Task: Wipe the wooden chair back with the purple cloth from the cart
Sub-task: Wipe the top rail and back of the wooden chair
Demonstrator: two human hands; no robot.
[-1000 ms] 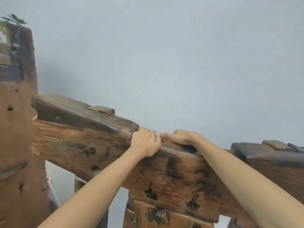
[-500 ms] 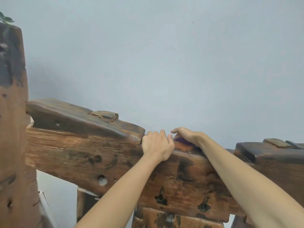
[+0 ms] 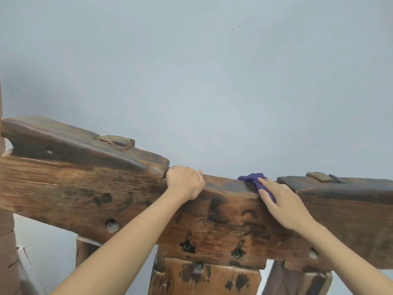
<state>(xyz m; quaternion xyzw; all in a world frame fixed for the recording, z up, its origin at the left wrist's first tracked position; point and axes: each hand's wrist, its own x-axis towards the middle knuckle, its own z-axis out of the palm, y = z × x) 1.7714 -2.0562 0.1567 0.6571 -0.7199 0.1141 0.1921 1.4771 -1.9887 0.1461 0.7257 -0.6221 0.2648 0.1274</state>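
The wooden chair back [image 3: 89, 194] is a thick, dark-stained rustic beam that runs across the whole view. My left hand [image 3: 185, 181] is curled over its top edge near the middle and grips the wood. The purple cloth [image 3: 254, 180] lies bunched on the top edge to the right, partly draped down the front face. My right hand [image 3: 284, 204] lies flat on the cloth with fingers stretched out and presses it against the beam. Most of the cloth is hidden under that hand.
A pale grey wall [image 3: 212, 81] stands right behind the chair. Raised wooden blocks [image 3: 116, 141] stick up from the top rail on the left, and further blocks [image 3: 320, 177] on the right. Upright slats [image 3: 204, 275] hang below the beam. A wooden post [image 3: 6, 241] borders the left edge.
My right hand has slid to the right along the top edge, away from my left hand, and the purple cloth now shows beneath it. The view has shifted left and down slightly.
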